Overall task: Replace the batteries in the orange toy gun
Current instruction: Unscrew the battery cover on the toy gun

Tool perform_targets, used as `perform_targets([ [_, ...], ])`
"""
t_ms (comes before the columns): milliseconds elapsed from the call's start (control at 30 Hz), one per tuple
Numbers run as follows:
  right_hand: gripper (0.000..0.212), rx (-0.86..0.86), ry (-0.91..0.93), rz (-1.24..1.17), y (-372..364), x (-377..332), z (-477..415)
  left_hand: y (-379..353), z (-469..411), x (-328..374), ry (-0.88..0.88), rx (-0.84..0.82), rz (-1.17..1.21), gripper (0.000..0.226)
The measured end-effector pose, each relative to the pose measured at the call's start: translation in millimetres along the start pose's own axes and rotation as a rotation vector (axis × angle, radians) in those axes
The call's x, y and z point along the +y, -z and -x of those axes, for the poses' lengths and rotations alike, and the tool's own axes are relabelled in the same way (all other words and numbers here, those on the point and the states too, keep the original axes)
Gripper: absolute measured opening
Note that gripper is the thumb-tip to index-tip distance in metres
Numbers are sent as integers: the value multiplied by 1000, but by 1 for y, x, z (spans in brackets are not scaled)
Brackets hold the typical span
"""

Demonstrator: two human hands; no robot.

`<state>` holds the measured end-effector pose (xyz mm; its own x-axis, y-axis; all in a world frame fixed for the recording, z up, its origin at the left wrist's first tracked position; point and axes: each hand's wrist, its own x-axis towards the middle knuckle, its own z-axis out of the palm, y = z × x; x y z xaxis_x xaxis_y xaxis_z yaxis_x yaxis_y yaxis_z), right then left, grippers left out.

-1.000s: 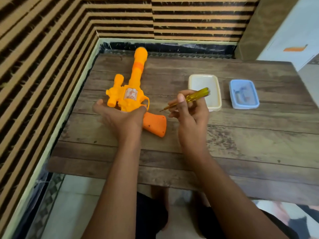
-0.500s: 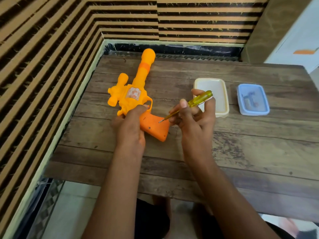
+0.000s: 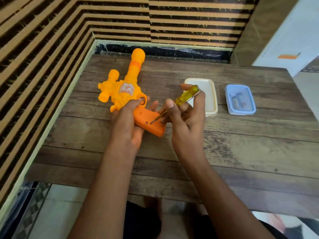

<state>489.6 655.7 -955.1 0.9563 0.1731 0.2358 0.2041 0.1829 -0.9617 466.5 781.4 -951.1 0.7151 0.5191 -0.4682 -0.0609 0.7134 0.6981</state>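
Your orange toy gun [image 3: 126, 88] lies toward the left of the wooden table [image 3: 241, 152], barrel pointing away at the striped wall, and your left hand [image 3: 125, 125] has its fingers curled round the darker grip. The screwdriver [image 3: 183, 96] (clear yellow handle) slants down with its tip at a small hole in that grip, your right hand [image 3: 187, 123] pinching it between thumb and fingers. Further right sit a cream tray [image 3: 211, 94], then a blue box [image 3: 240, 99], its contents too blurred to tell
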Motion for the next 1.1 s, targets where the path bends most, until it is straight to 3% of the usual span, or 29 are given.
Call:
perform_targets([
  [300, 30, -95, 43, 43, 2, -7, -3, -3, 2, -4, -19, 12, 14, 45],
  [733, 32, -91, 37, 80, 7, 1, -5, -11, -9, -12, -25, 80, -33, 46],
  [933, 23, -101, 81, 130, 12, -5, -6, -16, -8, -17, -156, 147, -85, 31],
  [1000, 31, -140, 104, 116, 10, -8, -7, -15, -8, -18, -199, 161, -104, 20],
  [1100, 69, -192, 151, 91, 6, -15, -7, -13, -7, -14, -190, 143, -93, 17],
])
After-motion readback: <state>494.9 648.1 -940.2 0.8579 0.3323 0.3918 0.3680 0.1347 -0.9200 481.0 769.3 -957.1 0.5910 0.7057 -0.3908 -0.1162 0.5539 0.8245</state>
